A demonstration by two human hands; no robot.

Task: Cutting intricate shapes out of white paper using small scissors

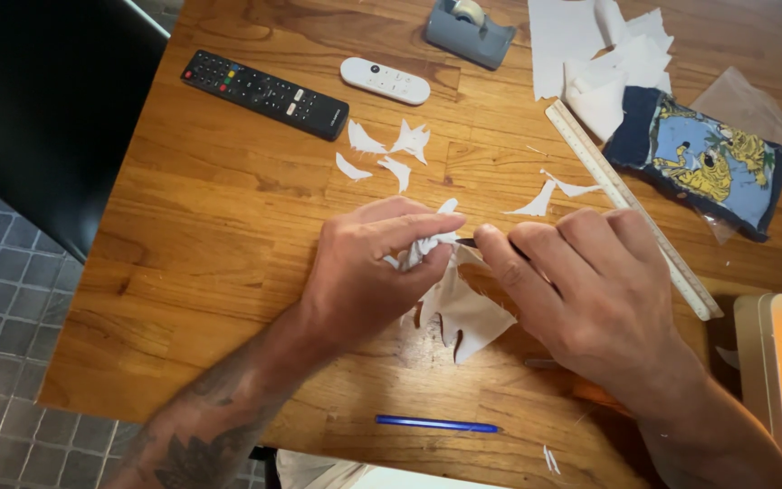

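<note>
White paper, cut into a jagged folded shape (pixel 463 308), sits between my two hands on the wooden table (pixel 228 226). My left hand (pixel 364 267) is closed on its crumpled upper part, thumb and fingers pinching the wad. My right hand (pixel 581 290) is curled tight around something dark and thin at the paper's top edge (pixel 466 243); it may be a blade or scissor tip, but my fingers hide most of it.

Taking the paper as the marker: just beyond it lie small white offcuts (pixel 389 152), and two more slivers (pixel 554 192) lie beyond and to its right. Farther beyond the scraps rest a black remote control (pixel 264 93) and a smaller white remote (pixel 385 81), with a grey tape dispenser (pixel 470 33) behind them. To the paper's right, a pale ruler (pixel 631 206) runs diagonally, touching my right hand's knuckles. Past the ruler sit a heap of white sheets (pixel 599 54) and a blue printed cloth in a clear bag (pixel 703 158). Nearer me than the paper lies a blue pen (pixel 436 423).
</note>
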